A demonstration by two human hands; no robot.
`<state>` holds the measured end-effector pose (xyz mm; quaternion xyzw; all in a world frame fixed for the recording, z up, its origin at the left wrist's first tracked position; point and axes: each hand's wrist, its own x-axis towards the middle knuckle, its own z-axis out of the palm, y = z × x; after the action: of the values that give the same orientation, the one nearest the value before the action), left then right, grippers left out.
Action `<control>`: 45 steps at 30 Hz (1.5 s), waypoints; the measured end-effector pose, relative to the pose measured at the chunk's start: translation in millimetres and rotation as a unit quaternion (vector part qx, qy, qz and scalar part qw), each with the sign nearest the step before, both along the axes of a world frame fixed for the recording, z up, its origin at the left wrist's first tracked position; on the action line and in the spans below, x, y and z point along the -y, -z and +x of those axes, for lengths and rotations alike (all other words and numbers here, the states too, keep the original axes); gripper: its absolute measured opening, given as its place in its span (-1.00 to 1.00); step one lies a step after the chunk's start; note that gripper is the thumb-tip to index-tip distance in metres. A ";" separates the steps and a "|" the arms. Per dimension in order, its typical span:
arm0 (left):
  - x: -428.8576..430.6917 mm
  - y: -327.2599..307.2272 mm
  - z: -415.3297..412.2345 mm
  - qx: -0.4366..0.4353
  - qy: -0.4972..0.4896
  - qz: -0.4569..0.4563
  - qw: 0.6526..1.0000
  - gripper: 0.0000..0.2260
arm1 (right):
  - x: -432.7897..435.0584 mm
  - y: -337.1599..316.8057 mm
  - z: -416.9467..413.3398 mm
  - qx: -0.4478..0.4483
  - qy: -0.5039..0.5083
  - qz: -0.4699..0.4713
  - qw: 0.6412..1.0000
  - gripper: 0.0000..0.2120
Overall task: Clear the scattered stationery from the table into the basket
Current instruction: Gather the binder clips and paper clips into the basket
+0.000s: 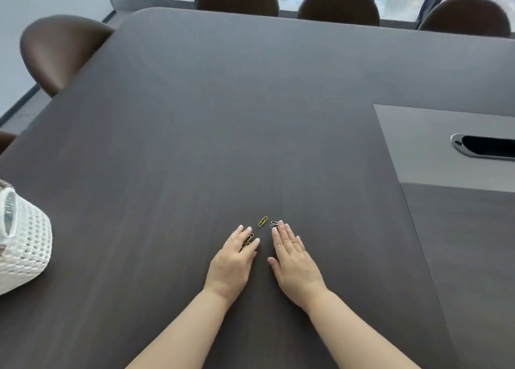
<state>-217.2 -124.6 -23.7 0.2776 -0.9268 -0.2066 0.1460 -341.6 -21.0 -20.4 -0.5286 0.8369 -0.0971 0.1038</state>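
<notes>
Resting Flat Among the Paper Clips

Both hands lie palm-down on the dark wooden table (195, 118), close together on its near part. The left hand (232, 260) has its fingers straight and slightly spread, gripping nothing. They lie over a few dark paper clips (250, 238), which peep out between them. The right hand (295, 260) is just as flat, its fingers straight and together with thin rings on them, and it holds nothing either. Its fingertips (280, 224) touch a silver paper clip (274, 224). Just beyond the gap between the two hands a yellow paper clip (262, 221) lies by itself, right beside the silver one. The white woven basket (30, 246) stands well off to the left, at the table's edge, far from the clips. Brown chairs (60, 51) ring the far side and the left end. Over to the right, a grey panel (434, 146) set into the tabletop carries a dark cable slot (486, 147).
</notes>
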 end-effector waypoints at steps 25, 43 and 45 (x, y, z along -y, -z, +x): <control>41.3 6.5 -7.7 0.028 -0.039 -0.190 0.981 -0.55 | 14.6 5.3 -35.5 -0.094 -0.005 -0.123 0.988 -0.48; 40.1 15.7 -12.3 -0.028 0.013 -0.228 0.973 -0.66 | 23.7 17.3 -22.3 -0.219 0.053 -0.202 0.953 -0.48; 40.4 15.1 -12.1 -0.017 0.015 -0.239 0.971 -0.65 | 24.9 17.4 -21.4 -0.225 0.053 -0.191 0.954 -0.47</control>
<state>-229.3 -165.0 -38.8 0.2166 -0.9508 0.0143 0.2210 -363.0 -45.9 -37.7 -0.5014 0.8315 -0.1388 -0.1950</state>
